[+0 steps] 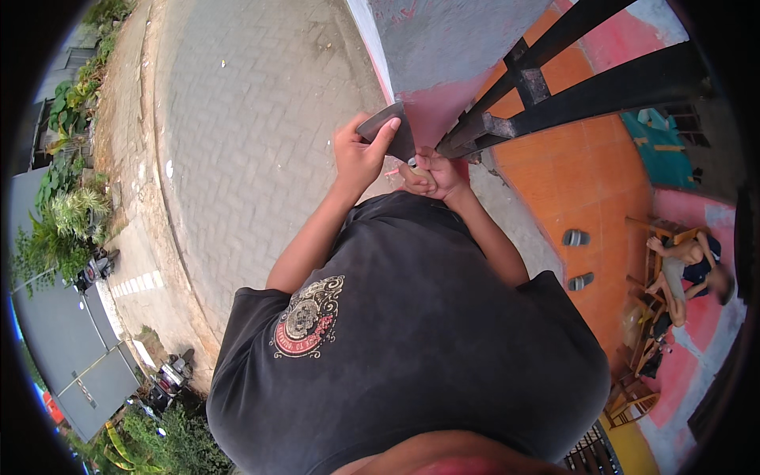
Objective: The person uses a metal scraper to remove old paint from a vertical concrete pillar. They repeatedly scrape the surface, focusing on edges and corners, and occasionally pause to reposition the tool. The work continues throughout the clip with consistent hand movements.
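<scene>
A putty knife with a wide, dark metal blade is held in front of my dark T-shirt. My left hand grips the outer side of the blade, thumb lying flat on its face. Round the pale handle, just below the blade's narrow end, the fingers of my right hand are closed. The blade's far edge is close to the corner of a grey and pink painted wall; whether they touch I cannot tell.
Black metal bars stand close by my right hand. A paved lane runs along the left, with plants and parked motorcycles beyond. On the right, sandals lie on orange tiles, near a seated person.
</scene>
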{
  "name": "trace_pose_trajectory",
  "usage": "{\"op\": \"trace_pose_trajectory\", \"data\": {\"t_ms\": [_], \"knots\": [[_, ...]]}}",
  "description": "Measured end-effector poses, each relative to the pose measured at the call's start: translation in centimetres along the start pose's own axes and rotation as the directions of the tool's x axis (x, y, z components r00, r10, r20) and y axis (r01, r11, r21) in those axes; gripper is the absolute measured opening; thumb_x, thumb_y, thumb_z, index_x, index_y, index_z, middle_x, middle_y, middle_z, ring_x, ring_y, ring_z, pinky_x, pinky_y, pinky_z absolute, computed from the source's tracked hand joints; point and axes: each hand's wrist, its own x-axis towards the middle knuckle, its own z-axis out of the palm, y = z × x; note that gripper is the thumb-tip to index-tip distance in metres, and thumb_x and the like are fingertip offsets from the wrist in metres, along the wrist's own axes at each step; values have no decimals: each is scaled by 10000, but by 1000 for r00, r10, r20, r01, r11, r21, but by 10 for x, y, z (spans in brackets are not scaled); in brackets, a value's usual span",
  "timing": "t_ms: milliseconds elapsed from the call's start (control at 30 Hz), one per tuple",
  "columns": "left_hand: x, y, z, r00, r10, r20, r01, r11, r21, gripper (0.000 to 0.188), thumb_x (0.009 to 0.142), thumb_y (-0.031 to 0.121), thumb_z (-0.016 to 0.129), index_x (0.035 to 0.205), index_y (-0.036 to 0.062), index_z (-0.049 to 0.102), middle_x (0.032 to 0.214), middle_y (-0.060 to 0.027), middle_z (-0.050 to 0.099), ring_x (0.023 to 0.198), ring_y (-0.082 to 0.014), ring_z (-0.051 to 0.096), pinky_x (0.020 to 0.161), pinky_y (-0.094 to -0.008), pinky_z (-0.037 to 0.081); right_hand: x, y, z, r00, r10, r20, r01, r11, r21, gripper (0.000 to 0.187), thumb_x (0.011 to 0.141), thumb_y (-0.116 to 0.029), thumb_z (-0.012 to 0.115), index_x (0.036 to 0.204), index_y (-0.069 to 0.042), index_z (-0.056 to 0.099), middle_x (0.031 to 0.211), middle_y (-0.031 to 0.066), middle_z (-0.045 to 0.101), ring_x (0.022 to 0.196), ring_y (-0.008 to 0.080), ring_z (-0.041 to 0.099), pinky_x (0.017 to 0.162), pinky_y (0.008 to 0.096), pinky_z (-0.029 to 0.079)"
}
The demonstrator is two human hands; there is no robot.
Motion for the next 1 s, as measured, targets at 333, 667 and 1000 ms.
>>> {"op": "trace_pose_trajectory", "data": {"t_ms": [333, 667, 1000], "knots": [[4, 7, -2, 999, 43, -12, -42, 997, 68, 209, 916, 152, 775, 831, -20, 692, 649, 3, 650, 608, -45, 563, 525, -230, 419, 1, -1, 7, 999, -7, 45, 11, 998, -70, 242, 1064, -244, 509, 1257, -299, 645, 671, 67, 449, 443, 79, 346, 428, 222, 324], [5, 12, -2, 997, 79, -16, -78, 996, 42, 211, 910, 146, 779, 824, -25, 690, 649, -8, 647, 604, -41, 553, 514, -229, 413, 4, -1, 3, 996, -31, 80, 37, 997, -72, 310, 1079, -237, 469, 1312, -364, 630, 686, 64, 446, 442, 76, 332, 451, 223, 334], [9, 11, 1, 996, 89, 10, -89, 992, 86, 222, 902, 173, 792, 838, -21, 705, 657, -5, 648, 602, -41, 543, 521, -231, 412, 2, -2, 12, 1000, -27, -15, 27, 999, -21, 280, 1061, -259, 518, 1295, -350, 641, 667, 58, 436, 441, 83, 334, 430, 227, 326]]}}
